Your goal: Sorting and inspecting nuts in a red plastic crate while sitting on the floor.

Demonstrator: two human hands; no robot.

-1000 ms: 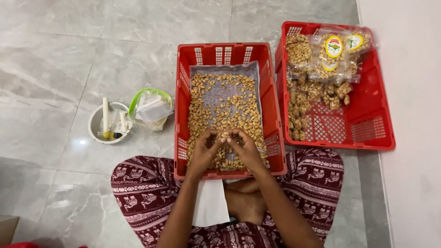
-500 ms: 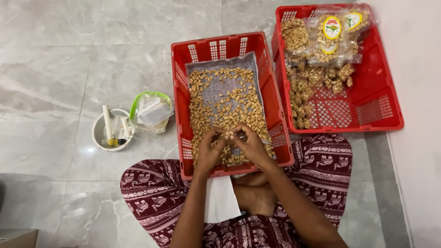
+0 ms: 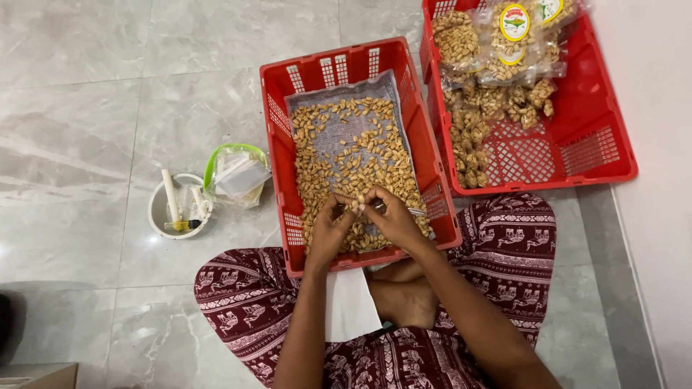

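both hands meet over the nuts (image 3: 349, 155) in the red crate (image 3: 432, 209): left hand (image 3: 330, 229) and right hand (image 3: 393, 216) pinching one nut (thin metal tool (image 3: 412, 211) too).

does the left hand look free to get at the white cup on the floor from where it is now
Probably yes. The left hand sits inside the red crate; the white cup stands on bare floor on that side, with only the crate's wall between them.
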